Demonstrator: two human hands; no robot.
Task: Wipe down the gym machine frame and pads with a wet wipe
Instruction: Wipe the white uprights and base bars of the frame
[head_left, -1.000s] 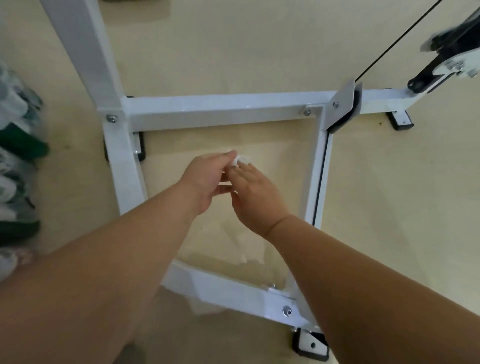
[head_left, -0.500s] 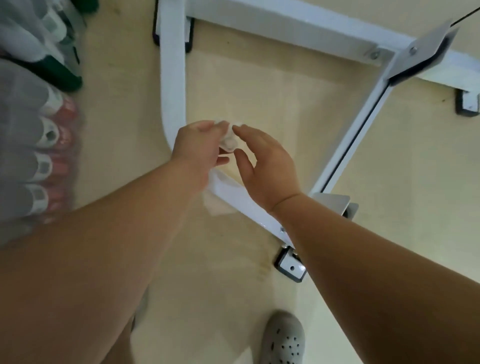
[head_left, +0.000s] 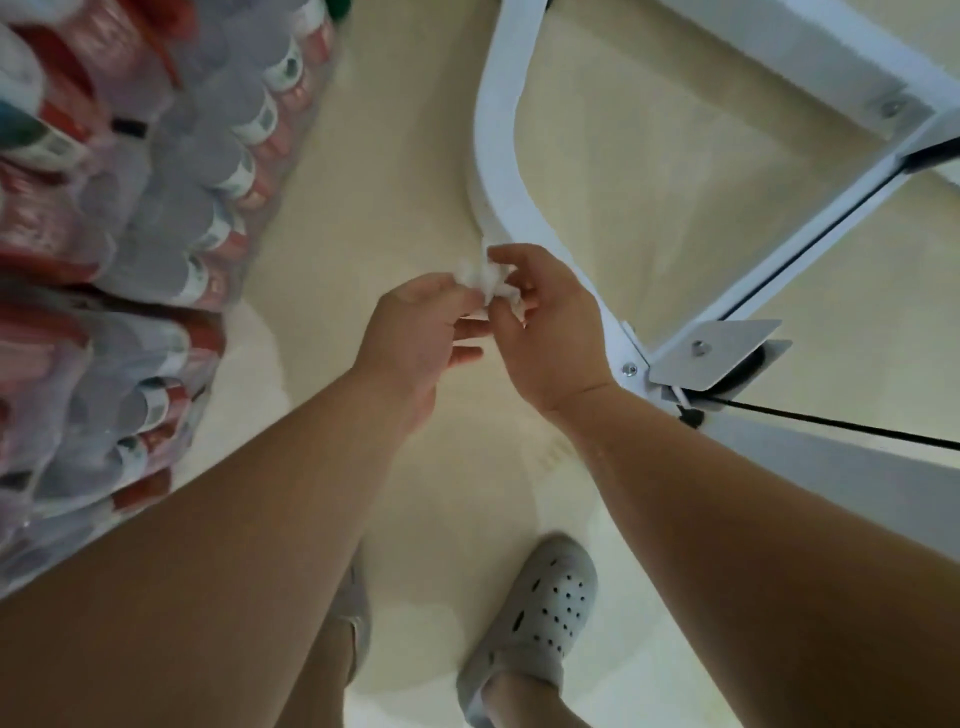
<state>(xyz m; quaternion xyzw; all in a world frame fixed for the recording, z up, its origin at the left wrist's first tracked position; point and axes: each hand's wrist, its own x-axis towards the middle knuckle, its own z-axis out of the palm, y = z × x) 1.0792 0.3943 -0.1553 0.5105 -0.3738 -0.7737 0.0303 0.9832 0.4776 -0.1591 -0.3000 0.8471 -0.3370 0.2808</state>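
Where it lies bare, the floor (head_left: 395, 156): pale cream and glossy, spread across the whole view.
Forearms: both bare, coming in from 7 and 5 o'clock and meeting near the centre.
Bottle packs (head_left: 156, 182): shrink-wrapped bottles with red and white labels, blurred, stacked from 8 to 11 o'clock.
Gym machine frame (head_left: 498, 130): white tubing; a curved tube runs from 12 o'clock down toward the centre, and straight bars cross at 1 to 3 o'clock.
Left hand (head_left: 415, 332): just on the 9 o'clock side of centre, thumb and forefinger pinching the wipe, the other fingers loosely extended.
Right hand (head_left: 550, 332): just on the 3 o'clock side of centre, back to the camera, thumb and fingers curled round the wipe.
Grey clog (head_left: 540, 613): perforated, on a foot at 6 o'clock; a second shoe beside it is mostly hidden by the left forearm.
Bracket plate (head_left: 711, 348): grey, bolted to the frame at 3 o'clock, near the right wrist.
Cable (head_left: 831, 426): black, running from under the bracket out toward 4 o'clock.
Wet wipe (head_left: 483, 278): white, crumpled, held between both hands at the centre, over the curved tube's lower end; whether it touches the tube cannot be told.
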